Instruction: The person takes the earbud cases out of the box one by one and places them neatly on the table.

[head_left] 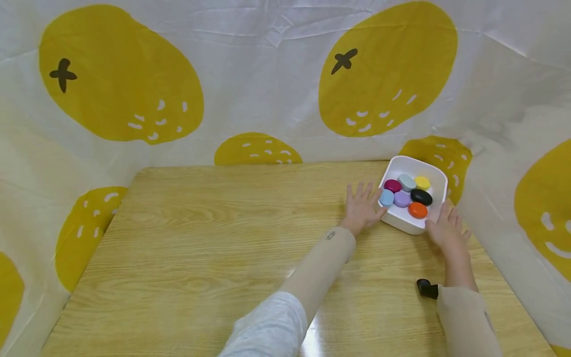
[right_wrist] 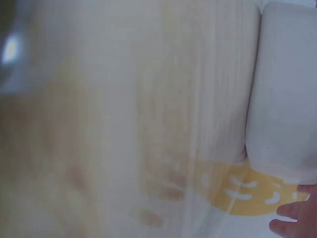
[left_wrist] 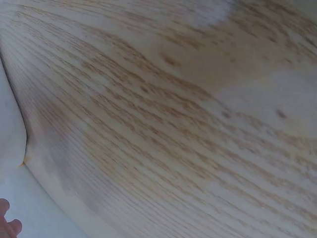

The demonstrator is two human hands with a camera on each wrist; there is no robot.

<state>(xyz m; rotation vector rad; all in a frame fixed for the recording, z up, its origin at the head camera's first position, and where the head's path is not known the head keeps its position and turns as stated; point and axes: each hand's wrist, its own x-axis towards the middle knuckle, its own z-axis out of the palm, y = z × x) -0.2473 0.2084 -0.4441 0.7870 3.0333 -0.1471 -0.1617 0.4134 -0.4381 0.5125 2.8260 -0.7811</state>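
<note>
A white square tray [head_left: 439,181] with rounded corners stands at the table's far right corner. Several smooth oval pieces lie inside it, among them a black one [head_left: 421,197], an orange one [head_left: 418,210] and a lilac one [head_left: 402,199]. At its left side is my left hand [head_left: 362,208], fingers spread, thumb against the wall. My right hand [head_left: 448,232] lies along the near right corner, with fingers extended. The left wrist view shows a tray edge [left_wrist: 9,124] and fingertips [left_wrist: 10,225]; the right wrist view shows the tray [right_wrist: 285,89] and some fingers [right_wrist: 292,213].
The wooden table [head_left: 200,238] extends left of the tray. A white curtain [head_left: 258,79] with yellow fruit prints hangs behind it and along both sides, close to the tray's right side. A small black object [head_left: 427,288] sticks out beside my right sleeve.
</note>
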